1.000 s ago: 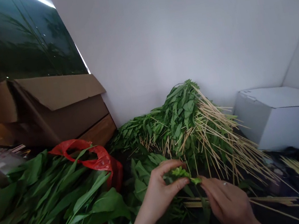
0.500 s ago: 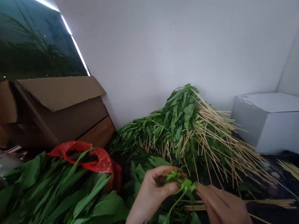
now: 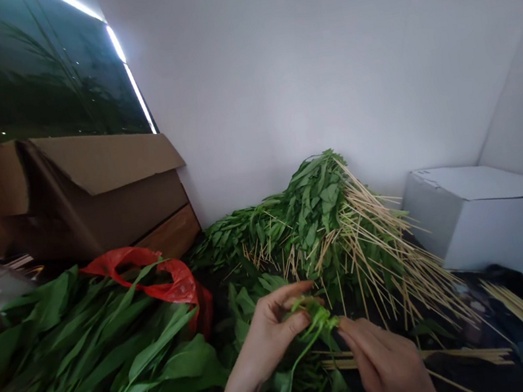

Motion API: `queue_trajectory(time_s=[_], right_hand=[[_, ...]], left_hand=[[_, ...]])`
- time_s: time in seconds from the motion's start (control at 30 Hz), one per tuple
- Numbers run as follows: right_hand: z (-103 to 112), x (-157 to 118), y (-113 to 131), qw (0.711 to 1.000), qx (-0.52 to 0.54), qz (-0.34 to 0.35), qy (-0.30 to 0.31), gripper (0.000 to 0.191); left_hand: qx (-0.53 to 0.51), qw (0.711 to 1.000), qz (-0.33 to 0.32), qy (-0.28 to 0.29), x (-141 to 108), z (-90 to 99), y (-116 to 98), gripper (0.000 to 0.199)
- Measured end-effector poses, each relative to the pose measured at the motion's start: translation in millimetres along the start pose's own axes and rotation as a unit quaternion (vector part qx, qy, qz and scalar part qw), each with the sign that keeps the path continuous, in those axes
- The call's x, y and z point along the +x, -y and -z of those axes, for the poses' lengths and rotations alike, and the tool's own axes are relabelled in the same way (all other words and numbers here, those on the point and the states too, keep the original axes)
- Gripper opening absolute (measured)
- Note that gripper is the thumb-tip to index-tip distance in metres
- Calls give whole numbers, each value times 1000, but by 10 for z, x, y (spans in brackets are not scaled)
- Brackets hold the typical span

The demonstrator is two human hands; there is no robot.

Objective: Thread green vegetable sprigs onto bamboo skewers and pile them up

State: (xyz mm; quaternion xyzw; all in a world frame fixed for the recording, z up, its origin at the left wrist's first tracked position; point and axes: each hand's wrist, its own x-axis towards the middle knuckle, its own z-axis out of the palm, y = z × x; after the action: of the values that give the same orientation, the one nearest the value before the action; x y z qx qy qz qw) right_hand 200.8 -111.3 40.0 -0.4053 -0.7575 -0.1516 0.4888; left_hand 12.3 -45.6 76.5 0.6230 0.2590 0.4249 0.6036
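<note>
Folded green stems with leaves (image 3: 317, 322) are in my left hand (image 3: 271, 331), thumb and fingers closed around them. Long leaves trail from the bunch below the hand. My right hand (image 3: 389, 358) pinches close against the bunch's right end. A thin bamboo skewer (image 3: 456, 383) comes out from under that hand, in line with its fingertips; its tip at the greens is hidden. Behind both hands lies a heap of skewered leafy greens (image 3: 322, 196), the bare skewers (image 3: 400, 246) fanning out to the right.
On the left, loose long-leaved greens (image 3: 93, 358) spill from a red plastic bag (image 3: 183, 283). An open cardboard box (image 3: 125, 192) stands behind them. A white box (image 3: 505, 215) is at right, with loose skewers (image 3: 515, 307) in front of it. More skewers (image 3: 473, 353) lie near my right hand.
My right hand has shifted slightly left along with the skewer. The left index finger is a little straighter and higher over the greens, which are turned slightly.
</note>
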Motion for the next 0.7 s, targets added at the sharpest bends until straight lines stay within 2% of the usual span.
queue_trajectory(time_s=[0.1, 0.13, 0.23, 0.3, 0.37, 0.43, 0.57, 0.63, 0.7], right_hand=[[30, 56, -13, 1000, 2, -11, 16, 22], [46, 84, -20, 1000, -2, -14, 22, 22], [141, 169, -81, 999, -19, -14, 36, 23], [252, 200, -168, 999, -28, -16, 43, 23], [384, 198, -278, 997, -32, -30, 57, 22], [503, 177, -380, 995, -31, -55, 76, 21], [611, 173, -483, 989, -40, -130, 66, 21], [612, 215, -509, 982, -48, -176, 45, 22], [607, 287, -549, 974, -53, -218, 18, 25]], left_hand=[[54, 998, -4, 34, -7, -22, -53, 79], [84, 996, -4, 31, 1, -41, -65, 76], [133, 991, -12, -13, 56, -85, -123, 51], [110, 992, -26, -61, 100, -73, -201, 43], [64, 993, -41, -95, 131, -30, -287, 50], [16, 994, -58, -94, 143, 15, -334, 62], [9, 999, -37, -25, 124, 24, -209, 75], [28, 999, -8, -19, 104, 6, -81, 70], [47, 999, 8, -21, 77, 8, 45, 52]])
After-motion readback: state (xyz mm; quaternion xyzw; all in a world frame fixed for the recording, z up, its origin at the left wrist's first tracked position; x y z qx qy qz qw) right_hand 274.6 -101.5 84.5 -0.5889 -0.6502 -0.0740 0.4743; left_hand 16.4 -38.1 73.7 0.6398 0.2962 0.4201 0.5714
